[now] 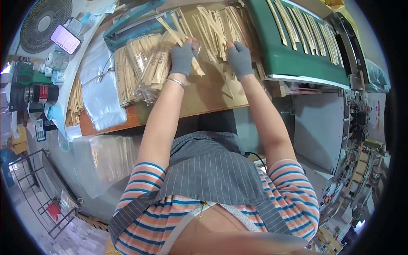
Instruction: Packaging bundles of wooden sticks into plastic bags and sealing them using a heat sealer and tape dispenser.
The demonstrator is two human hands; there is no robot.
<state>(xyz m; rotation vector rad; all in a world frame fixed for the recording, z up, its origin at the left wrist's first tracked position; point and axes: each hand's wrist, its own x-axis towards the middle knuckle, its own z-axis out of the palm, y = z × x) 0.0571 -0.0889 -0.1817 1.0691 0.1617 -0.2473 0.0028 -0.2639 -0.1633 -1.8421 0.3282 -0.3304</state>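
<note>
My left hand (182, 58), in a grey fingerless glove, is closed on slim beige paper packets (196, 67) that look like wrapped chopsticks. My right hand (239, 58), gloved the same way, has its fingers closed on the end of similar packets (211, 22). Between and beyond both hands, a loose heap of these packets (238, 21) lies on the brown tabletop (208, 97). A single packet (226, 83) slants toward the table's near edge. Left of my left hand lie clear bags filled with packets (159, 66). My fingertips are partly hidden.
At the right, a green conveyor belt (280, 59) carries a row of packets (297, 27). Flat clear plastic bags (101, 95) lie at the left. Beyond them, a white ledge holds a lit phone (65, 39) and a jar (57, 60) near a fan (46, 21).
</note>
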